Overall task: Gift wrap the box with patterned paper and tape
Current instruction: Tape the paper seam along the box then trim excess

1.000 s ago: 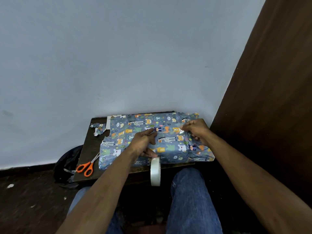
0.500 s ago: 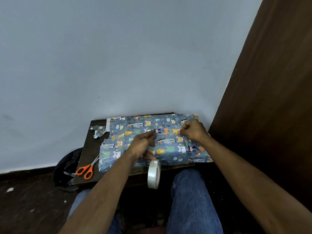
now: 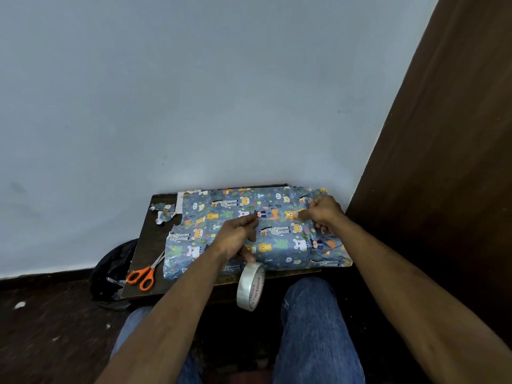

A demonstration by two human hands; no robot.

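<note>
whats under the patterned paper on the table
A boxy shape bulges under the patterned paper, which lies on the dark table. The box itself is fully covered, so it cannot be seen.

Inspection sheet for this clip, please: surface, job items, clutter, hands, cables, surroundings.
Surface: small dark table, set against the wall.
Job's things: box covered in animal-print paper, lying flat; tape roll hanging off the table's near edge.
Clutter: orange scissors at the table's left front; paper scraps at the left rear.
Hands: left hand rests on the box and holds the tape roll; right hand pinches something at the box's top, likely tape.
Cables: nothing seen.
Surroundings: pale wall, brown panel, black bag on the floor.
</note>
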